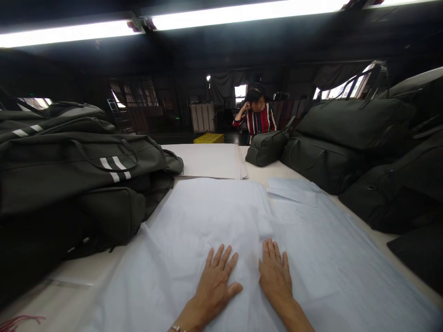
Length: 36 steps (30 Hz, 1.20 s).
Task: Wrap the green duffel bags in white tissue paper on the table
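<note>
White sheet (221,207), spread over the table (258,174) beneath both hands; clock directions are read from between the hands, twelve being straight ahead. The left hand (215,282) lies palm down with fingers spread and thumb out; the right hand (275,277) lies just beside it, fingers closer together. Neither is clenched, and neither grasps anything. Creases and a limp outline suggest a light, soft, thin material with little stiffness, apt to wrinkle, slide or tear if tugged from one point; whether paper or cloth cannot be told. The likeliest holds are the far edge at twelve o'clock and the raised corner at ten, pinched gently and well apart. A smaller folded piece (292,191) lies at one. Dark bags are heaped at ten (62,168) and between one and two (349,122); a white stack (207,159) stands at twelve.
</note>
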Tool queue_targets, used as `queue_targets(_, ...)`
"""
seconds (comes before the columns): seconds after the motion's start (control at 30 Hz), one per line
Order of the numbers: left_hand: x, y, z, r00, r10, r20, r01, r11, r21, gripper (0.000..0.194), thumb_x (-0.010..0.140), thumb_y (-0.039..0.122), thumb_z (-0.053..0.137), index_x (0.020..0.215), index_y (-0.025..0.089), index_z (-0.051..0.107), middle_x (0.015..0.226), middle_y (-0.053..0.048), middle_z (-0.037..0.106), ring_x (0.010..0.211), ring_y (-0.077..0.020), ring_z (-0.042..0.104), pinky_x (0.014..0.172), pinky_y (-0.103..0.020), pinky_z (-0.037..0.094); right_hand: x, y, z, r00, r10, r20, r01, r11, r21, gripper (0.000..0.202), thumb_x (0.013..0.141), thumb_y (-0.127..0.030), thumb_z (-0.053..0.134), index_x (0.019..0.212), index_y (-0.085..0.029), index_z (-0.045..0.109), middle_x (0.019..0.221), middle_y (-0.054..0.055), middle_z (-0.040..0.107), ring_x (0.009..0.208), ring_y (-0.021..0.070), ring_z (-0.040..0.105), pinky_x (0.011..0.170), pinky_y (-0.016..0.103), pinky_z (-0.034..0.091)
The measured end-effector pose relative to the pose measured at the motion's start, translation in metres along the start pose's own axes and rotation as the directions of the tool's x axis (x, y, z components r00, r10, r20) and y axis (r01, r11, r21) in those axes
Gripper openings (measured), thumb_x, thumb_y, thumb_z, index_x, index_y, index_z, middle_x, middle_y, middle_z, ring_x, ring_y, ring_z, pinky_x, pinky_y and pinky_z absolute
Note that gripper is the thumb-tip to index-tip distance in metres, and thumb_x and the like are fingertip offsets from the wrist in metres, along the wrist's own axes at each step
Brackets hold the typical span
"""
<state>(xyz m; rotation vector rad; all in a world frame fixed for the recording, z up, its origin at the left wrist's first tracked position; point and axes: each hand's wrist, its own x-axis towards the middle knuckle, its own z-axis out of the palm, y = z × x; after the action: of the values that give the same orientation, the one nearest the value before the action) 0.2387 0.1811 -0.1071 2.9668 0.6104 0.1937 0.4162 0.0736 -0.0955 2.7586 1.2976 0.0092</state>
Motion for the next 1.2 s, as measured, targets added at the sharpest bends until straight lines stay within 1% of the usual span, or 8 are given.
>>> queue_targets(0.27,-0.053,-0.002,0.016,0.977,-0.036,-0.210,0.087,0.967,0.239,0.087,0.087,0.061,0.055,0.154,0.028,0.011,0.157,-0.005,0.028,0.141,-0.0323,0.032,0.110,-0.053,0.029,-0.023,-0.023,0.007,0.999,-0.020,-0.035,0.024,0.995,0.096,0.065,0.097,-0.044,0.032,0.149,-0.003,0.030,0.156,0.016,0.023,0.146,0.0306,0.018,0.119,0.053,0.014)
queue_targets(0.53,-0.061,-0.001,0.013,0.987,-0.050,-0.155,0.078,0.980,0.183,0.084,0.088,0.067,0.049,0.154,0.029,0.013,0.156,-0.008,0.030,0.141,-0.0347,0.034,0.108,-0.058,0.032,-0.015,-0.037,-0.022,0.993,-0.104,0.062,0.098,0.992,0.084,0.061,0.089,-0.011,0.032,0.150,-0.005,0.028,0.157,0.013,0.021,0.146,0.0273,0.018,0.119,0.051,0.015)
queue_targets(0.63,-0.055,0.002,-0.004,0.994,-0.110,-0.001,0.110,0.992,0.068,0.078,0.088,0.064,0.054,0.152,0.032,0.022,0.156,-0.008,0.030,0.141,-0.0360,0.033,0.109,-0.062,0.030,-0.007,-0.032,-0.024,0.991,-0.129,0.037,0.124,0.984,0.127,0.058,0.091,-0.020,0.039,0.147,-0.007,0.036,0.155,0.013,0.029,0.144,0.0288,0.024,0.118,0.052,0.018)
queue_targets(0.73,-0.037,0.013,-0.034,0.977,-0.201,0.077,0.201,0.980,0.001,0.059,0.087,0.064,0.056,0.134,0.028,0.054,0.142,-0.010,0.052,0.133,-0.0349,0.044,0.112,-0.062,0.027,0.000,-0.021,-0.016,0.980,-0.192,-0.050,0.197,0.966,0.165,0.051,0.095,-0.033,0.042,0.143,-0.015,0.046,0.150,0.011,0.040,0.140,0.0280,0.034,0.115,0.049,0.027)
queue_targets(0.83,-0.009,0.028,-0.062,0.946,-0.312,0.090,0.316,0.948,-0.035,0.048,0.088,0.063,0.055,0.103,0.020,0.069,0.109,-0.009,0.068,0.110,-0.0309,0.058,0.101,-0.053,0.043,0.003,-0.010,-0.006,0.953,-0.257,-0.158,0.281,0.947,0.158,0.045,0.097,-0.034,0.043,0.140,-0.022,0.051,0.147,0.008,0.046,0.135,0.0266,0.041,0.111,0.046,0.033)
queue_targets(0.9,0.010,0.037,-0.069,0.934,-0.345,0.096,0.353,0.931,-0.089,0.049,0.084,0.062,0.062,0.103,0.018,0.065,0.104,-0.007,0.067,0.100,-0.0286,0.060,0.088,-0.046,0.051,0.003,-0.006,0.000,0.945,-0.263,-0.194,0.293,0.944,0.148,0.045,0.095,-0.024,0.042,0.138,-0.023,0.053,0.147,0.007,0.046,0.135,0.0254,0.041,0.112,0.045,0.031)
queue_targets(1.1,0.027,0.038,-0.037,0.952,-0.301,0.059,0.305,0.948,-0.087,0.035,0.080,0.043,0.072,0.104,0.021,0.063,0.104,-0.005,0.065,0.098,-0.0281,0.060,0.085,-0.044,0.051,-0.001,-0.009,0.006,0.962,-0.211,-0.174,0.240,0.956,0.170,0.054,0.088,-0.006,0.035,0.138,-0.018,0.053,0.148,0.004,0.046,0.137,0.0210,0.038,0.116,0.041,0.025)
queue_targets(1.2,0.017,0.029,-0.013,0.975,-0.201,-0.092,0.196,0.979,-0.053,0.053,0.087,0.048,0.063,0.134,0.029,0.050,0.138,-0.007,0.053,0.126,-0.0310,0.048,0.105,-0.052,0.039,-0.004,-0.013,0.006,0.968,-0.181,-0.174,0.212,0.962,0.174,0.053,0.090,-0.006,0.035,0.136,-0.020,0.055,0.150,0.004,0.043,0.139,0.0217,0.035,0.116,0.041,0.024)
